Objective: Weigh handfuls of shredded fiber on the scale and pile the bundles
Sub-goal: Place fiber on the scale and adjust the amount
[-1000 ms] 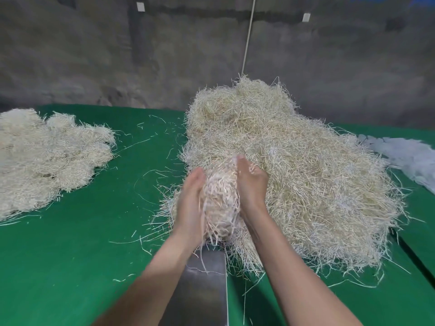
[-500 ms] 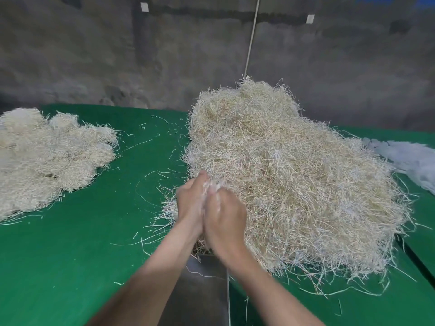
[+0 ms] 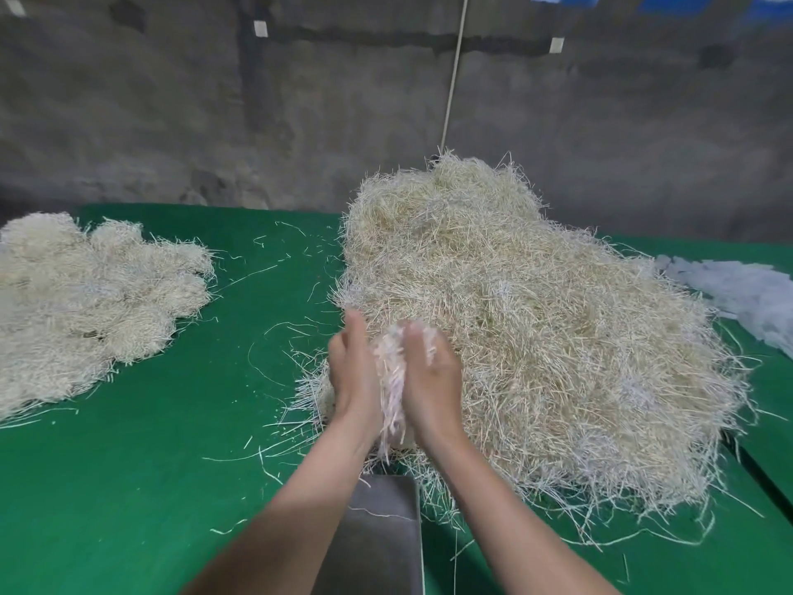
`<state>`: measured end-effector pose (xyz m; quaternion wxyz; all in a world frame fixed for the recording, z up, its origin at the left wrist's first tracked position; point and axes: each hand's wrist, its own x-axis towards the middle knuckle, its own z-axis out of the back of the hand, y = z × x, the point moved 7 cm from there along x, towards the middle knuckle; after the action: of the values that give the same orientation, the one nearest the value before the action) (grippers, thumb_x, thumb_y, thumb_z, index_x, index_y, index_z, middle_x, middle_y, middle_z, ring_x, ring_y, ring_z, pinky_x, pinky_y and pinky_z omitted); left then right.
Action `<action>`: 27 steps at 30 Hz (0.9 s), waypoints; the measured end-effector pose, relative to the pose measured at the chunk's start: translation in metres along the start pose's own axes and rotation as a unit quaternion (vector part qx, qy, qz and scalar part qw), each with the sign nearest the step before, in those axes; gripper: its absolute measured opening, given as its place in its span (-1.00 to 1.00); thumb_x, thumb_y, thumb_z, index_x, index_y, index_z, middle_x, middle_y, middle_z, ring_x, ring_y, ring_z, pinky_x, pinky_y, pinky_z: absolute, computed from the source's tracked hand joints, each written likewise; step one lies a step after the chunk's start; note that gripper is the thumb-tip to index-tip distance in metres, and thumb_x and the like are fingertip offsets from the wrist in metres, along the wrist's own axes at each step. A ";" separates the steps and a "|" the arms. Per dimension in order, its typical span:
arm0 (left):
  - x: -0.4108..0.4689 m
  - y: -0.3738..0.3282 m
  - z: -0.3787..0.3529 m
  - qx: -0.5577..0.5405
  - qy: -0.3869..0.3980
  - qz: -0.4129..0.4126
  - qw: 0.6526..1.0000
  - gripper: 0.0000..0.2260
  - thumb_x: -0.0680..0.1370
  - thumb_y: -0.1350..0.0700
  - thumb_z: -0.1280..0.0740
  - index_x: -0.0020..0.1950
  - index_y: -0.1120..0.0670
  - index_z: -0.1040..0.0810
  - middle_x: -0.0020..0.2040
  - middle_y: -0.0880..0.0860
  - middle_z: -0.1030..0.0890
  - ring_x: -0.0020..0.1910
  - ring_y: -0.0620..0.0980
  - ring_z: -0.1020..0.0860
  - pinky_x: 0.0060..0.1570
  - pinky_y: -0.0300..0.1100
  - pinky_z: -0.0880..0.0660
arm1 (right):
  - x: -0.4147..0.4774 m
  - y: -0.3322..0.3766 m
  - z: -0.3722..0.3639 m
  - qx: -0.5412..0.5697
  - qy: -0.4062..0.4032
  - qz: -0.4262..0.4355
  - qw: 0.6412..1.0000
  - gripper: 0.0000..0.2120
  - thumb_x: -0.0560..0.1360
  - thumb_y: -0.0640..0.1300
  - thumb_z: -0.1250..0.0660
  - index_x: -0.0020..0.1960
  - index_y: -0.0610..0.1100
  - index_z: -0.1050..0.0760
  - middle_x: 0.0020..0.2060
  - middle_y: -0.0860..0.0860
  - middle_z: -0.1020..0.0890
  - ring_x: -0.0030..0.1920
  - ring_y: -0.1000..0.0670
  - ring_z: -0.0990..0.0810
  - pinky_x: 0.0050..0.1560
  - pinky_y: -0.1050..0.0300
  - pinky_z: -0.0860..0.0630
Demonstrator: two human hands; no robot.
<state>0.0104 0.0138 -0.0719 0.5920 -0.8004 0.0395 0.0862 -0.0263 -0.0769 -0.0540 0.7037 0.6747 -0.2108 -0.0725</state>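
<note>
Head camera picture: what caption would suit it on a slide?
Two hands press a handful of shredded fiber together beside the big heap on a green table.

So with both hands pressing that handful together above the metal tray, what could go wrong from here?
1. The handful is squeezed only between the left hand and right hand; loose strands hang below and may drop onto the green table, probably skewing the weight.
2. The big loose pile reaches the metal tray; stray fibers could rest on it and falsify the reading.
3. Strands trailing from the pile may snag and drag more fiber along.
</note>
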 end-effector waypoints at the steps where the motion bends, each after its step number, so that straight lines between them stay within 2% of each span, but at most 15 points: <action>1: -0.006 0.019 -0.006 -0.054 0.046 0.095 0.993 -0.46 0.52 -0.36 -0.06 0.18 0.03 -0.49 0.04 0.09 -0.64 0.06 0.08 -0.61 0.04 0.00 -0.52 | 0.011 -0.005 0.008 0.027 -0.031 -0.030 0.999 -0.67 0.56 0.18 -0.10 0.21 0.07 -0.43 0.24 0.08 -0.51 0.14 0.17 -0.52 0.13 0.20 -0.50; 2: -0.012 0.034 -0.010 -0.075 0.072 0.161 0.981 -0.49 0.49 -0.39 -0.07 0.09 -0.04 -0.51 -0.06 0.10 -0.67 -0.01 0.09 -0.63 -0.03 0.00 -0.54 | 0.018 -0.005 0.014 0.032 -0.051 -0.041 0.997 -0.62 0.58 0.16 -0.09 0.31 0.00 -0.36 0.33 0.10 -0.36 0.21 0.21 -0.40 0.23 0.15 -0.40; 4: -0.016 0.047 -0.013 -0.124 0.085 0.213 0.965 -0.51 0.46 -0.38 -0.15 0.05 -0.01 -0.56 -0.04 0.18 -0.67 0.03 0.18 -0.61 0.06 0.10 -0.51 | 0.023 0.002 0.019 -0.046 -0.062 0.015 0.997 -0.79 0.62 0.08 -0.09 0.19 0.06 -0.37 0.20 0.08 -0.49 0.09 0.27 -0.46 0.15 0.09 -0.47; 6: -0.006 0.039 -0.010 -0.155 0.059 0.190 0.968 -0.54 0.50 -0.27 -0.22 0.05 0.10 -0.60 -0.05 0.18 -0.67 -0.07 0.15 -0.65 -0.04 0.02 -0.56 | 0.006 -0.003 0.008 -0.166 -0.038 0.083 0.982 -0.93 0.62 0.00 -0.09 0.01 0.09 -0.35 -0.03 0.10 -0.50 -0.01 0.14 -0.48 0.06 0.10 -0.47; 8: 0.009 0.029 0.002 -0.127 0.008 0.143 0.981 -0.62 0.53 -0.20 -0.24 -0.12 0.10 -0.58 -0.32 0.06 -0.65 -0.33 0.04 -0.62 -0.31 -0.13 -0.51 | -0.018 -0.014 -0.008 -0.218 0.004 0.140 0.966 -0.93 0.56 0.03 -0.09 -0.04 0.08 -0.33 -0.11 0.16 -0.44 -0.07 0.14 -0.43 -0.01 0.24 -0.39; 10: 0.009 0.026 0.016 -0.038 -0.061 0.099 0.992 -0.66 0.54 -0.20 -0.25 -0.23 0.05 -0.50 -0.51 -0.02 -0.56 -0.46 -0.04 -0.53 -0.45 -0.21 -0.40 | -0.025 -0.014 -0.014 -0.218 0.015 0.151 0.964 -0.81 0.54 0.13 -0.07 -0.14 0.06 -0.32 -0.24 0.18 -0.44 -0.22 0.20 -0.40 -0.19 0.30 -0.33; 12: -0.001 0.035 0.012 0.001 -0.041 0.078 0.996 -0.61 0.53 -0.23 -0.24 -0.14 0.10 -0.55 -0.35 0.03 -0.59 -0.38 -0.03 -0.54 -0.34 -0.26 -0.43 | -0.009 -0.011 -0.003 -0.171 -0.015 0.106 0.979 -0.71 0.58 0.12 -0.13 -0.22 -0.03 -0.36 -0.38 0.10 -0.44 -0.41 0.16 -0.35 -0.33 0.21 -0.32; 15: -0.009 0.035 0.000 0.035 0.002 0.050 0.998 -0.39 0.52 -0.29 -0.18 0.35 0.15 -0.40 0.21 0.08 -0.51 0.18 0.02 -0.47 0.19 -0.09 -0.36 | 0.008 -0.009 0.018 -0.130 -0.045 0.050 0.989 -0.64 0.60 0.01 -0.14 -0.25 -0.20 -0.43 -0.38 -0.08 -0.51 -0.42 0.02 -0.40 -0.31 0.03 -0.41; 16: -0.004 0.033 0.000 0.041 0.001 0.050 0.998 -0.39 0.51 -0.30 -0.18 0.35 0.15 -0.40 0.22 0.09 -0.52 0.20 0.03 -0.48 0.19 -0.09 -0.38 | 0.004 -0.008 0.015 -0.140 -0.049 0.061 0.987 -0.61 0.60 0.04 -0.11 -0.27 -0.18 -0.42 -0.41 -0.08 -0.48 -0.43 0.05 -0.37 -0.34 0.05 -0.38; 17: 0.001 0.030 0.001 0.029 0.004 0.047 0.998 -0.47 0.51 -0.28 -0.18 0.20 0.13 -0.51 0.03 0.09 -0.60 0.02 -0.01 -0.57 0.01 -0.17 -0.50 | -0.004 -0.008 0.010 -0.149 -0.051 0.078 0.984 -0.61 0.59 0.10 -0.09 -0.30 -0.10 -0.39 -0.45 0.00 -0.43 -0.46 0.11 -0.31 -0.39 0.15 -0.32; 18: 0.006 0.026 0.002 0.009 0.004 0.044 0.999 -0.58 0.52 -0.24 -0.21 -0.06 0.11 -0.56 -0.25 0.05 -0.60 -0.27 -0.06 -0.58 -0.30 -0.27 -0.50 | -0.014 -0.007 0.003 -0.162 -0.051 0.095 0.981 -0.63 0.58 0.15 -0.08 -0.33 0.02 -0.35 -0.49 0.08 -0.39 -0.47 0.13 -0.29 -0.43 0.23 -0.25; 20: 0.008 0.022 0.007 -0.019 -0.024 0.038 0.999 -0.62 0.57 -0.13 -0.23 -0.32 0.11 -0.47 -0.52 -0.01 -0.40 -0.59 -0.11 -0.40 -0.61 -0.34 -0.29 | -0.020 -0.001 -0.005 -0.185 -0.050 0.132 0.973 -0.65 0.55 0.16 -0.07 -0.38 0.09 -0.26 -0.54 0.13 -0.34 -0.49 0.14 -0.29 -0.46 0.24 -0.19; 22: 0.002 0.028 0.004 -0.012 -0.023 0.062 0.998 -0.62 0.59 -0.11 -0.21 -0.28 0.12 -0.48 -0.51 -0.03 -0.38 -0.55 -0.09 -0.38 -0.57 -0.27 -0.29 | -0.007 -0.002 0.001 -0.174 -0.057 0.129 0.975 -0.63 0.59 0.04 -0.12 -0.39 0.07 -0.24 -0.55 0.13 -0.30 -0.51 0.13 -0.26 -0.46 0.16 -0.20; 24: 0.000 0.031 -0.001 0.036 -0.015 0.083 0.996 -0.66 0.61 -0.13 -0.17 -0.24 0.08 -0.42 -0.37 -0.02 -0.41 -0.39 -0.09 -0.40 -0.38 -0.19 -0.33 | 0.005 -0.002 0.009 -0.163 -0.061 0.115 0.978 -0.63 0.61 -0.08 -0.14 -0.38 0.01 -0.25 -0.51 0.10 -0.30 -0.47 0.10 -0.22 -0.41 -0.05 -0.25; 27: 0.007 0.022 0.006 0.092 -0.018 0.051 0.994 -0.65 0.57 -0.18 -0.18 -0.23 0.07 -0.35 -0.36 -0.05 -0.31 -0.40 -0.13 -0.29 -0.35 -0.22 -0.27 | 0.008 0.003 0.014 -0.195 -0.060 0.140 0.969 -0.79 0.59 -0.07 -0.14 -0.22 0.02 -0.29 -0.33 0.10 -0.39 -0.32 0.09 -0.33 -0.28 0.05 -0.33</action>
<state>0.0131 0.0134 -0.0960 0.6587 -0.7376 0.0778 0.1268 -0.0252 -0.0924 -0.0499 0.8106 0.4831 -0.3265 -0.0535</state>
